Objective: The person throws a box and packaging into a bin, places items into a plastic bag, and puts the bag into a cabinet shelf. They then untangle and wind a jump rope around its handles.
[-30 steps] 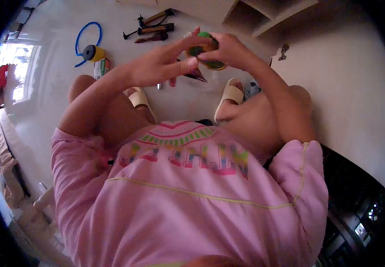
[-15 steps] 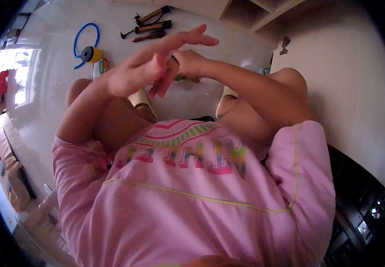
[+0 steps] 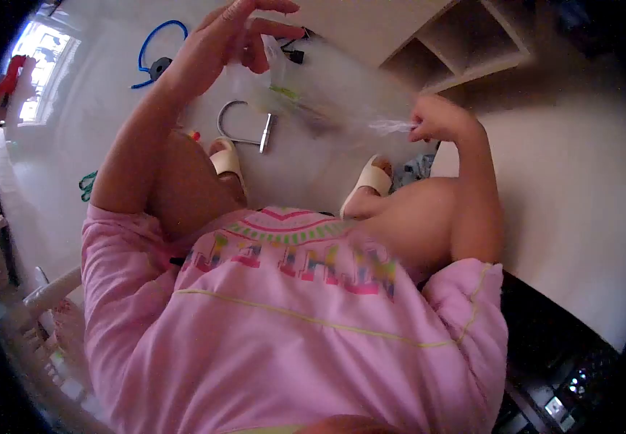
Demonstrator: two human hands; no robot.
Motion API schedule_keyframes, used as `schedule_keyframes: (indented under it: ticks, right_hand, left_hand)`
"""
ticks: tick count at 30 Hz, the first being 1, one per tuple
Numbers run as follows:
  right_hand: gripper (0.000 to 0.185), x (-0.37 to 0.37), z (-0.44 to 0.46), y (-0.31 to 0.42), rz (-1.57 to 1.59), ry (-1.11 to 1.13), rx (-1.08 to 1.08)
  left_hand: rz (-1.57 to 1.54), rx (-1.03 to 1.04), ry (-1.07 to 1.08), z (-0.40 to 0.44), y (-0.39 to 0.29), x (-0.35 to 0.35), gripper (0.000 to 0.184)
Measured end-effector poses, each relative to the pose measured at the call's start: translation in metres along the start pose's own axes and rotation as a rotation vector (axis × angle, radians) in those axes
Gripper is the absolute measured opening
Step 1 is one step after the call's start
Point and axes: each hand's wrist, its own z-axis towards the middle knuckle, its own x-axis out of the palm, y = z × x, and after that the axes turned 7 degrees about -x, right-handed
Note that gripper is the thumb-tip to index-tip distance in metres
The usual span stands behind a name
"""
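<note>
A clear plastic bag (image 3: 356, 101), blurred and with some green print, is stretched between my two hands above the floor. On the right, my right hand (image 3: 443, 119) is closed in a fist around its bunched, twisted end. My left hand (image 3: 244, 40) is at the upper left, some fingers bent and others stretched out. The other end of the bag lies at those fingers, and the exact grip is partly hidden. Below the bag, a curved chrome faucet spout (image 3: 264, 134) rests on the floor by my foot.
A blue hose (image 3: 146, 45) with a dark round end lies at the upper left. Dark tools (image 3: 295, 54) are partly behind the bag. An open cabinet (image 3: 465, 43) stands at the upper right, with a pale panel (image 3: 559, 166) beside it. My feet wear cream slippers (image 3: 374, 177).
My hands were close together, crossing in front of me. Now they are wide apart, the right moved right and the left up, with the bag drawn out between them. The view has shifted.
</note>
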Motion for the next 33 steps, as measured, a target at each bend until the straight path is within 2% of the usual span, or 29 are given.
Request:
schedule_keyframes:
  ticks: [2,4,5,7,9,10,12,13,14,16,17,18,19,20,21,22,24,25,26,27,28,29,30,32,33]
  right_hand:
    - [0.024,-0.002,-0.012,-0.007,0.112,-0.13,-0.02]
    - [0.02,-0.009,-0.019,0.0,0.471,-0.453,-0.175]
    - [0.019,-0.013,-0.021,0.003,0.651,-0.615,-0.255]
    - [0.022,-0.017,-0.008,0.021,1.006,-0.834,-0.493]
    - [0.032,-0.019,0.006,0.038,1.206,-0.889,-0.681]
    - [0.038,-0.02,0.01,0.045,1.226,-0.838,-0.745]
    - [0.054,-0.02,0.023,0.056,1.118,-0.787,-0.674]
    - [0.063,-0.018,0.029,0.063,0.994,-0.785,-0.54]
    - [0.058,-0.018,0.034,0.072,0.845,-0.769,-0.385]
    - [0.046,-0.006,0.061,0.083,0.511,-0.922,-0.362]
    - [0.039,0.01,0.087,0.077,0.307,-1.087,-0.472]
    - [0.029,0.019,0.104,0.079,0.414,-1.188,-0.598]
    - [0.019,0.024,0.115,0.081,0.514,-1.288,-0.727]
    - [0.017,0.022,0.114,0.084,0.53,-1.318,-0.64]
    - [0.016,0.016,0.108,0.086,0.544,-1.343,-0.565]
    - [0.019,0.005,0.083,0.099,0.626,-1.268,-0.409]
    - [0.028,-0.005,0.073,0.105,0.8,-1.129,-0.312]
    - [0.032,-0.008,0.087,0.1,0.886,-1.064,-0.374]
    - [0.032,-0.009,0.087,0.106,0.99,-1.142,-0.428]
    - [0.033,-0.007,0.088,0.114,1.098,-1.218,-0.489]
    - [0.031,-0.008,0.102,0.116,1.055,-1.3,-0.506]
    - [0.03,-0.009,0.111,0.116,1.011,-1.384,-0.521]
    - [0.027,-0.014,0.102,0.118,1.002,-1.202,-0.521]
    - [0.021,-0.027,0.087,0.128,1.249,-0.915,-0.539]
    - [0.018,-0.03,0.097,0.138,1.495,-0.803,-0.558]
  left_hand:
    - [0.064,-0.007,-0.079,0.003,0.0,-0.008,0.053]
    - [0.183,-0.023,-0.145,0.011,0.002,-0.021,0.04]
    - [0.365,0.013,-0.23,0.014,0.004,-0.021,0.036]
    - [0.73,0.086,-0.398,0.019,0.004,-0.017,0.029]
    - [0.752,0.162,-0.404,0.025,0.003,-0.013,0.028]
    - [0.764,0.202,-0.404,0.027,0.002,-0.011,0.029]
    - [0.739,0.337,-0.337,0.029,0.006,0.006,0.029]
    - [0.726,0.402,-0.3,0.026,0.002,0.02,0.03]
    - [0.683,0.385,-0.234,0.022,-0.004,0.034,0.026]
    - [0.84,0.603,-0.206,0.024,0.007,0.051,0.027]
    - [0.907,0.727,-0.174,0.031,0.013,0.062,0.028]
    - [0.936,0.89,-0.038,0.038,0.017,0.062,0.03]
    - [0.849,0.835,-0.066,0.037,0.018,0.06,0.031]
    - [0.76,0.78,-0.087,0.034,0.016,0.058,0.031]
    - [0.766,0.826,-0.203,0.035,0.009,0.055,0.03]
    - [0.768,0.868,-0.323,0.039,0.003,0.052,0.029]
    - [0.42,0.491,-0.233,0.038,0.014,0.045,0.024]
    - [0.503,0.331,-0.164,0.037,0.02,0.031,0.023]
    - [0.592,0.175,-0.096,0.036,0.024,0.018,0.021]
    - [0.616,0.221,-0.137,0.035,0.026,0.009,0.019]
    - [0.637,0.267,-0.179,0.033,0.028,0.002,0.018]
    - [0.499,0.337,-0.171,0.033,0.033,-0.007,0.019]
    - [0.358,0.398,-0.16,0.032,0.037,-0.009,0.02]
    - [0.336,0.446,-0.155,0.014,-0.003,0.027,0.029]
    - [0.231,0.414,-0.087,0.014,0.004,0.026,0.035]
